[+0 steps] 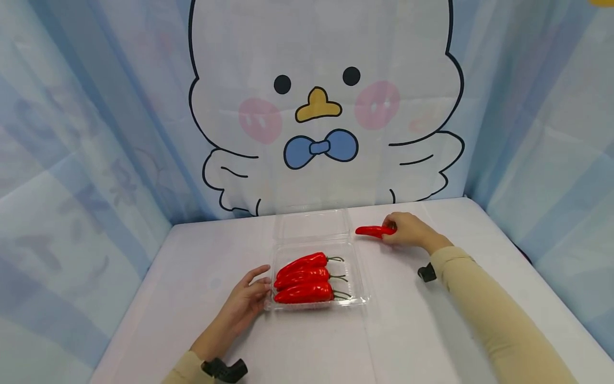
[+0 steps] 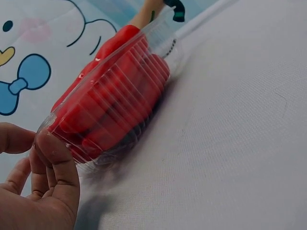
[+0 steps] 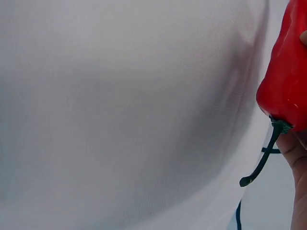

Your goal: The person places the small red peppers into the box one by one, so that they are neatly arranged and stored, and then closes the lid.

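Note:
A clear plastic clamshell box (image 1: 356, 272) lies with its lid (image 1: 312, 226) folded back on the white table. Three glossy red chili peppers (image 1: 304, 292) lie side by side in it, their green stems toward the right. At the box's left edge, my left hand (image 1: 244, 301) pinches the rim between thumb and finger; the left wrist view shows these fingertips (image 2: 53, 143) at the box corner. Beyond the box on the right, my right hand (image 1: 408, 229) holds another red chili pepper (image 1: 370, 231) above the table, tip pointing left. In the right wrist view its green stem (image 3: 264, 160) hangs downward.
The white table (image 1: 192, 277) reaches back to a blue and white curtain (image 1: 527, 133) printed with a cartoon bird. More curtain (image 1: 72, 213) hangs along the left. Dark wrist devices (image 1: 224, 369) sit at both sleeves.

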Demonstrator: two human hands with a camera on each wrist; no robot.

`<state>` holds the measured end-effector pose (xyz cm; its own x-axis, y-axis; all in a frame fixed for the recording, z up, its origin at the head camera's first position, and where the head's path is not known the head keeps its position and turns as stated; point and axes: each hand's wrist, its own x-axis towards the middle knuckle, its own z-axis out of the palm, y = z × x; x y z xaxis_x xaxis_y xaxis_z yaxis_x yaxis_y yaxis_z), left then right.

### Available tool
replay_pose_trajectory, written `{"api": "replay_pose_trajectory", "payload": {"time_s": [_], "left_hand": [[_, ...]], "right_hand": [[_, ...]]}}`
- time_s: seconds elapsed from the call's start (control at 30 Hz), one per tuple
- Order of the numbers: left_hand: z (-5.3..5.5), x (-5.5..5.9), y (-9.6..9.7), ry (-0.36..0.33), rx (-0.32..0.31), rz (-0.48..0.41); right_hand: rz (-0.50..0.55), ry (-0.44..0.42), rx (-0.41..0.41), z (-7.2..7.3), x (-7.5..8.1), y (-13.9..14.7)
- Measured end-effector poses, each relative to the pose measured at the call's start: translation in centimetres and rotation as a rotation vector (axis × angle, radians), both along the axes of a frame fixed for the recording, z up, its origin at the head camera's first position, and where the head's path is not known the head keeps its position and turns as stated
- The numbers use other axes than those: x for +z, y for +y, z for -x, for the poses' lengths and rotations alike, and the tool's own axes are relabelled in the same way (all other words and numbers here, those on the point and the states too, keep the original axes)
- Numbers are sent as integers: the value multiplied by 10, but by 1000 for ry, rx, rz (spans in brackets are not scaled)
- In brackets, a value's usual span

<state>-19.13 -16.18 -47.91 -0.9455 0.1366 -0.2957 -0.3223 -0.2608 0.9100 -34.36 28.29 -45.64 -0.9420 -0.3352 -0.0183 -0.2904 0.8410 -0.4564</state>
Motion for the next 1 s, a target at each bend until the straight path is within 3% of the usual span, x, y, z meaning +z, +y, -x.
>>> {"api": "replay_pose_trajectory", "payload": {"time_s": [0.53,1.0], "left_hand": [[-1,3,1,-16,2,18],[-1,2,2,-19,8,28]], "right_hand": [[13,-18,-29,-5,15,7],[23,60,46,-12,28,-3]]}}
